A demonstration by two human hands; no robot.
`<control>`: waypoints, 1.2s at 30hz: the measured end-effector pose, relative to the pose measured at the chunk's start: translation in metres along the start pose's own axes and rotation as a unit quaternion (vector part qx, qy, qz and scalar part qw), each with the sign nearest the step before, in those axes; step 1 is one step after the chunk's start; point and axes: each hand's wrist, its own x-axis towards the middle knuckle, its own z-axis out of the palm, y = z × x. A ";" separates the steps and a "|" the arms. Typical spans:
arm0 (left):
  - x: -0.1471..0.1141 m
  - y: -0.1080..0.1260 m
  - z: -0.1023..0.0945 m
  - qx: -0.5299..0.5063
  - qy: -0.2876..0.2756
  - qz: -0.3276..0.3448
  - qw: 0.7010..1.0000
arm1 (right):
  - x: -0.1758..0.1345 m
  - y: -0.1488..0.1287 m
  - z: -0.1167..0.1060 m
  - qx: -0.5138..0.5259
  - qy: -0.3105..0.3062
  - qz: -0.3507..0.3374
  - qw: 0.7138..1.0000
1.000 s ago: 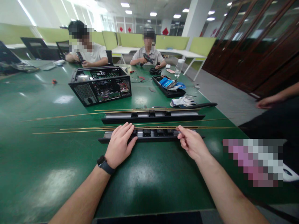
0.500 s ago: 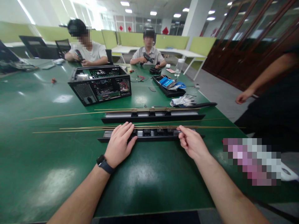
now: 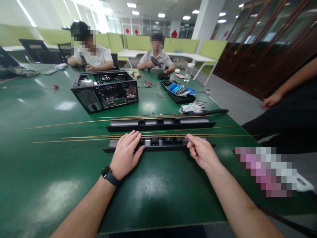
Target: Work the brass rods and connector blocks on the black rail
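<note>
A long black strip (image 3: pixel 165 148) with a silvery inside and dark blocks lies before me on the table. Over it run several thin golden rods (image 3: pixel 230 135), reaching out past both ends. My left hand (image 3: pixel 127 147), with a dark watch on the wrist, rests open across the strip's left part, fingers stretched over the rods. Toward the strip's right end, my right hand (image 3: pixel 201 148) is closed, thumb and index finger pinching at a golden rod; the exact contact is too small to see. Just beyond lies a second black strip (image 3: pixel 160 126) with more golden rods along it.
An open computer case (image 3: pixel 106 92) stands at the back left. White gloves (image 3: pixel 193 107) and a black tray (image 3: pixel 179 96) of blue items lie back right. Two people (image 3: pixel 92 56) sit across the green table (image 3: pixel 61 178); another person's arm (image 3: pixel 289 86) hangs at the right.
The standing person's arm at the right has shifted to the right. My hands keep nearly the same pose on the strip; the view has moved slightly.
</note>
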 end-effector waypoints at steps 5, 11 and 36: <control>0.000 0.000 0.000 0.000 0.001 0.003 1.000 | -0.001 -0.001 0.001 0.011 0.005 -0.004 1.000; 0.000 0.001 -0.001 0.000 0.000 -0.002 1.000 | 0.000 0.001 0.000 0.022 0.013 -0.007 1.000; 0.000 0.001 0.000 0.008 0.000 0.000 1.000 | 0.000 0.001 0.000 0.007 0.009 0.007 1.000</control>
